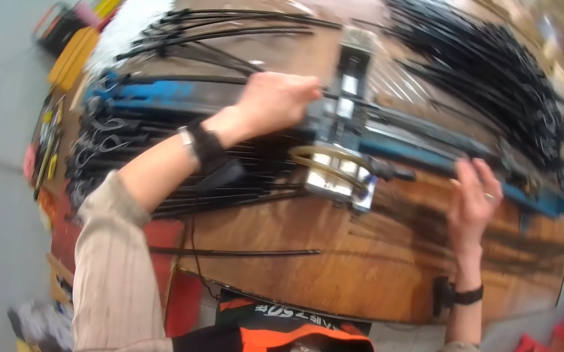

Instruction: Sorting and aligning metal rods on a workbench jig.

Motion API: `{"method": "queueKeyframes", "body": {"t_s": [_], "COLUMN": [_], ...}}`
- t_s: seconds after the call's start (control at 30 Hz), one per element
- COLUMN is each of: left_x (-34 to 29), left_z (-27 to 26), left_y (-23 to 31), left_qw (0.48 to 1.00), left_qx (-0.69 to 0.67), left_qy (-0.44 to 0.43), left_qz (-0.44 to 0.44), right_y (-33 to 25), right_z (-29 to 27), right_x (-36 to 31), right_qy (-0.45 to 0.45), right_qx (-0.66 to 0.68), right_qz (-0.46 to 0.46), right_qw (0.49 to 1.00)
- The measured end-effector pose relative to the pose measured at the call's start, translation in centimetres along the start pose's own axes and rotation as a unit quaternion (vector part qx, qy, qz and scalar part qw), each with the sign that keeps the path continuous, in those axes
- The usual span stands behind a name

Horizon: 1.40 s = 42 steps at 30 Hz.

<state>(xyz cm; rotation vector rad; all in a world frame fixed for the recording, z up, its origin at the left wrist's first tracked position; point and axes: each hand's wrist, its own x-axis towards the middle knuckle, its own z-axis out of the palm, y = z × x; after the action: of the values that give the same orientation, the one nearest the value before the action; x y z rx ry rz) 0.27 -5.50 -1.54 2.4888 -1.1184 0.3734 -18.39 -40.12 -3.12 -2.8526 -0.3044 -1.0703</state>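
Left hand (276,100) curled shut on a thin black rod (238,82) at 11 o'clock of the metal jig (341,141) — light and springy, I'd guess; hold it near the jig. Right hand (475,195) open, fingers spread flat on the blue rail (437,154) at 3 o'clock.

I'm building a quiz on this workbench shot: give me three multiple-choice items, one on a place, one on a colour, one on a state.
1. Where does the heap of loose black cables lie? A far right of the wooden bench B near edge C on the floor
2. What colour is the long rail across the bench? A red B blue C green
3. How is the right hand? A a closed fist B holding a hammer C fingers spread on the rail

A: the heap fills the far right of the bench.
B: the rail shows blue.
C: its fingers lie open on the rail; the left hand presses beside the metal fixture.
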Motion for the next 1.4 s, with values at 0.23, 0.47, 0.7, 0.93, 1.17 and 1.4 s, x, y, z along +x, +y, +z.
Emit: {"method": "queueKeyframes", "body": {"t_s": [0.23,0.47,0.7,0.93,1.17,1.4], "left_x": [1.1,0.5,0.2,-0.3,-9.7,-22.8], "left_z": [-0.2,-0.1,1.6,-2.2,-1.5,-1.9], "left_y": [0.9,1.3,0.9,-9.7,-0.1,11.8], "left_qw": [0.999,1.000,0.996,0.968,0.979,0.978], "left_qx": [0.038,0.026,0.049,0.180,0.159,-0.048], "left_qy": [-0.021,-0.005,0.037,0.083,0.097,-0.158], "left_qz": [-0.010,0.003,0.057,0.151,0.079,-0.129], "right_y": [-3.1,-5.6,-5.7,-9.4,-14.6,-14.5], "right_z": [0.7,3.0,4.0,1.4,2.8,2.5], "right_x": [-2.5,0.3,0.2,-3.0,-7.6,-5.4], "right_qy": [-0.042,-0.055,-0.092,-0.199,-0.219,-0.188], "right_qx": [0.079,0.255,0.436,0.245,0.275,0.324], "right_qz": [0.039,0.071,0.190,-0.013,-0.072,-0.090], "right_qw": [0.995,0.963,0.875,0.949,0.933,0.923]}}
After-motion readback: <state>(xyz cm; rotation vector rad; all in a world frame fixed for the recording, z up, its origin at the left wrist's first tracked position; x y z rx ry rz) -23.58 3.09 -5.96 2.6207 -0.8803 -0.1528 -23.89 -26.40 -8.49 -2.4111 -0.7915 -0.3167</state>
